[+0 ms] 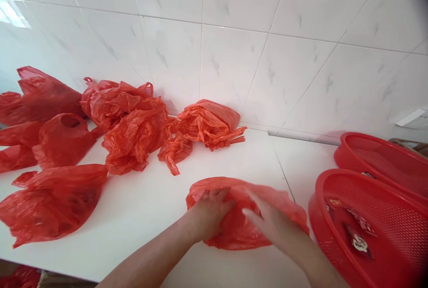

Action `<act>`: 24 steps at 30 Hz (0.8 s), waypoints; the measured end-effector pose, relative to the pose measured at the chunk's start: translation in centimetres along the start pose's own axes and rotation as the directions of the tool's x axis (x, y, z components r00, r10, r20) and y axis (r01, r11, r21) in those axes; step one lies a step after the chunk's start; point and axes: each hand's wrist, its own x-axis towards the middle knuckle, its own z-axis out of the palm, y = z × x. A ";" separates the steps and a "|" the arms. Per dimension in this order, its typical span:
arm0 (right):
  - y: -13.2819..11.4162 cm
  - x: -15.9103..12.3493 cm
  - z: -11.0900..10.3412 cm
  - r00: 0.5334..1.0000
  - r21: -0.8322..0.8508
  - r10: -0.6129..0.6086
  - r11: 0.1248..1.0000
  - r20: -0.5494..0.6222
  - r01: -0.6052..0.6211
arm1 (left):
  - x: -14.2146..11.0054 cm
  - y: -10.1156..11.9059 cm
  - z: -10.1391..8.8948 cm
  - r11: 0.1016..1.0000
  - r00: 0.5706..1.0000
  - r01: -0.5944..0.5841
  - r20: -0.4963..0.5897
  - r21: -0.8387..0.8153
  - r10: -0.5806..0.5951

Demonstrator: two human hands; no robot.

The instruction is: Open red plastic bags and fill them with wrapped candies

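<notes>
A red plastic bag [240, 239] lies crumpled on the white tabletop in front of me. My left hand [214, 212] rests on its left part, fingers spread over the thin film. My right hand [267, 219] is at the bag's right part, with thumb and forefinger apart and nothing visible between them. Some of the right fingers are hidden behind the hand. What the bag contains, if anything, I cannot make out.
Filled red bags [56, 203] crowd the left of the white table [150, 216]. A knotted bag [207, 123] sits against the tiled wall [234, 65]. At right stand two red plastic baskets; the nearer basket [321, 190] holds small dark packets [359, 239].
</notes>
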 end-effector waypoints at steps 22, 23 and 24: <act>-0.9 -0.1 -1.8 0.982 -0.244 -0.170 0.952 0.087 0.186 | -1.7 -1.9 -4.7 0.938 0.877 0.289 -0.340 -0.191 -0.339; -0.9 0.1 -1.2 0.975 -0.237 -0.201 0.947 0.095 0.218 | -1.6 -1.9 -4.7 0.915 0.879 0.300 -0.294 -0.269 -0.374; -0.9 0.4 -0.4 0.971 -0.230 -0.218 0.944 0.103 0.236 | -1.4 -1.7 -4.6 0.895 0.886 0.289 -0.259 -0.341 -0.385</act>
